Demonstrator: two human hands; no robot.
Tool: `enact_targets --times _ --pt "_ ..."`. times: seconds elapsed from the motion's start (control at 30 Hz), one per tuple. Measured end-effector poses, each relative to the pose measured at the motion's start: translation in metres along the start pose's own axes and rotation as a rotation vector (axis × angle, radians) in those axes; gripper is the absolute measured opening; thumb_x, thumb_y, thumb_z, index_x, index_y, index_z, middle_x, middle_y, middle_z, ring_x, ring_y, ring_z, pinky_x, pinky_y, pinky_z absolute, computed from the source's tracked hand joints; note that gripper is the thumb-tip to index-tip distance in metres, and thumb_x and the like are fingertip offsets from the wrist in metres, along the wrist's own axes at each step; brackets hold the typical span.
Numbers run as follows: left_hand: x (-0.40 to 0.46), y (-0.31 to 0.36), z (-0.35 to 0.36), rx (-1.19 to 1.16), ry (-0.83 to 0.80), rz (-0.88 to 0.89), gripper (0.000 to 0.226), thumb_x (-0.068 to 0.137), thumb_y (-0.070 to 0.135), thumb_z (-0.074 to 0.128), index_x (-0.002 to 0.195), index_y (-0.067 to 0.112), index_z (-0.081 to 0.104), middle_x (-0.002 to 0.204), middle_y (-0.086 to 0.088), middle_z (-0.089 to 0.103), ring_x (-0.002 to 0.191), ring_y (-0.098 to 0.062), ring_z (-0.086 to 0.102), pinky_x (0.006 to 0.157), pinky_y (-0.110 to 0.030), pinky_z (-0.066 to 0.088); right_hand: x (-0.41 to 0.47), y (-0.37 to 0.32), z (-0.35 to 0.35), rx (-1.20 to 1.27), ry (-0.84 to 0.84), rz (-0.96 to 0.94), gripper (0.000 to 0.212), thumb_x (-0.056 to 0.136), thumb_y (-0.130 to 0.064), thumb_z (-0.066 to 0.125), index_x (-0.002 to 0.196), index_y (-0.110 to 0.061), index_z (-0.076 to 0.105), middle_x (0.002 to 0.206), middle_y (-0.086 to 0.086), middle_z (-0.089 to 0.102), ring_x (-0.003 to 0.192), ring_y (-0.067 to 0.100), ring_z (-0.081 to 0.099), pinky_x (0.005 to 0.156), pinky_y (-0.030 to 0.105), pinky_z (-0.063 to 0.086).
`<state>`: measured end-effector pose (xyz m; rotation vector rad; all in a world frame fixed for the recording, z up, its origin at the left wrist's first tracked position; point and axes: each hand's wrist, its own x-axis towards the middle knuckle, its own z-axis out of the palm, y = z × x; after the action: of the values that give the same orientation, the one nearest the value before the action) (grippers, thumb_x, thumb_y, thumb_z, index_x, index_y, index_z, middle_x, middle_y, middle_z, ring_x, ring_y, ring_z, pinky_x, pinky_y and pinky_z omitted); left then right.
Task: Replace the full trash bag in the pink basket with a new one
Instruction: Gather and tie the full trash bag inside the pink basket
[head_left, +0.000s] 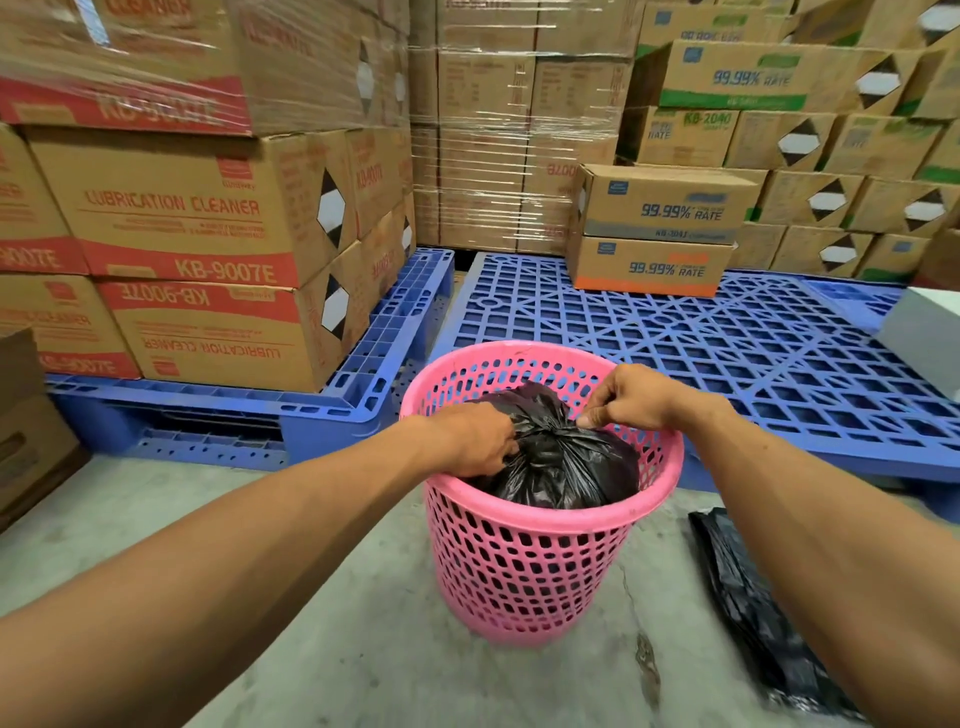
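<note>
A pink perforated basket (524, 561) stands on the concrete floor in the middle of the view. Inside it sits a full black trash bag (566, 467), gathered into a twisted knot at the top. My left hand (475, 439) is closed on the bag's plastic at the left of the knot, over the basket's rim. My right hand (631, 397) pinches a strand of the bag's plastic at the right of the knot. A flat, folded black trash bag (753, 608) lies on the floor to the right of the basket.
Blue plastic pallets (691, 338) lie right behind the basket. Stacked cardboard boxes (197, 234) fill the left pallet, wrapped stacks stand at the back, and two boxes (660, 228) sit on the right pallet. A grey box (924, 338) is at the right edge.
</note>
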<state>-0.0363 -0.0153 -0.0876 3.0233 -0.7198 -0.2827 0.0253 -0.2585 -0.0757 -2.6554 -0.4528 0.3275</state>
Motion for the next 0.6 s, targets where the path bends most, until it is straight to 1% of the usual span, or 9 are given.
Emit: enact_targets --times 0.07,0.17,0.23,0.27,0.3,0.37,0.5,0.53,0.6 --pt "0.003 -0.004 -0.004 -0.241 0.009 -0.138 0.035 0.1 0.039 0.05 0.088 0.011 0.067 0.09 -0.011 0.068 0.08 -0.028 0.062 0.073 -0.033 0.048 0.0 -0.005 -0.012 -0.023 -0.021 0.013 0.007 0.074 -0.03 0.086 0.07 -0.031 0.08 0.08 -0.012 0.078 0.084 0.005 0.071 0.088 0.034 0.056" --pt "0.007 0.0 -0.011 -1.099 0.059 -0.388 0.033 0.1 0.029 0.056 0.074 0.01 0.059 0.064 -0.004 0.055 0.041 -0.012 0.047 0.039 -0.02 0.034 -0.01 -0.025 -0.039 -0.046 -0.072 0.026 0.014 0.074 -0.037 0.085 0.067 -0.027 0.078 0.062 -0.008 0.068 0.058 0.011 0.06 0.06 0.027 0.048" --pt "0.015 0.016 -0.014 -1.607 0.125 -0.44 0.025 0.102 0.007 0.047 0.078 0.004 0.052 0.071 -0.011 0.055 0.029 -0.004 0.048 0.028 -0.015 0.021 -0.016 -0.042 -0.049 -0.105 -0.144 0.018 0.021 0.079 -0.032 0.081 0.062 -0.023 0.074 0.055 -0.002 0.061 0.052 0.015 0.052 0.053 0.027 0.042" --pt "0.021 0.025 -0.014 -1.727 0.187 -0.443 0.025 0.101 -0.002 0.042 0.077 0.0 0.05 0.076 -0.017 0.057 0.026 -0.002 0.047 0.027 -0.014 0.019 -0.019 -0.052 -0.051 -0.133 -0.181 0.025 0.023 0.083 -0.028 0.079 0.062 -0.021 0.072 0.052 -0.003 0.06 0.051 0.015 0.052 0.051 0.026 0.042" --pt "0.025 0.034 -0.014 -1.757 0.244 -0.432 0.026 0.098 -0.008 0.039 0.075 -0.001 0.05 0.078 -0.021 0.057 0.024 -0.003 0.043 0.028 -0.013 0.019 -0.02 -0.061 -0.051 -0.161 -0.21 0.035 0.024 0.086 -0.024 0.076 0.063 -0.02 0.07 0.049 -0.006 0.059 0.05 0.015 0.052 0.05 0.025 0.043" --pt "0.031 0.048 -0.013 -1.621 0.307 -0.393 0.021 0.089 -0.007 0.043 0.072 0.0 0.054 0.077 -0.02 0.057 0.032 -0.009 0.04 0.034 -0.015 0.025 -0.022 -0.077 -0.05 -0.242 -0.226 0.027 0.023 0.089 -0.02 0.071 0.066 -0.019 0.068 0.045 -0.009 0.058 0.047 0.013 0.052 0.049 0.024 0.045" --pt "0.028 0.053 -0.009 -0.971 0.263 -0.179 0.004 0.074 0.01 0.065 0.077 0.009 0.066 0.07 -0.006 0.061 0.063 -0.02 0.056 0.056 -0.028 0.043 -0.024 -0.094 -0.049 -0.345 -0.084 -0.049 0.016 0.09 -0.023 0.065 0.078 -0.015 0.072 0.048 -0.007 0.062 0.046 0.012 0.06 0.051 0.024 0.05" --pt "0.027 0.052 -0.007 -0.896 0.25 -0.158 0.008 0.074 0.015 0.072 0.077 0.011 0.066 0.071 -0.004 0.061 0.065 -0.019 0.057 0.059 -0.029 0.045 -0.024 -0.095 -0.05 -0.351 -0.047 -0.071 0.018 0.091 -0.025 0.064 0.081 -0.014 0.073 0.05 -0.006 0.062 0.046 0.012 0.061 0.051 0.024 0.049" --pt "0.027 0.046 -0.003 -0.872 0.272 -0.192 0.029 0.074 0.022 0.079 0.062 0.016 0.053 0.062 0.0 0.052 0.058 -0.017 0.048 0.056 -0.032 0.039 -0.023 -0.095 -0.049 -0.334 -0.016 -0.112 0.019 0.093 -0.029 0.063 0.084 -0.015 0.073 0.054 -0.005 0.064 0.048 0.013 0.063 0.051 0.022 0.047"
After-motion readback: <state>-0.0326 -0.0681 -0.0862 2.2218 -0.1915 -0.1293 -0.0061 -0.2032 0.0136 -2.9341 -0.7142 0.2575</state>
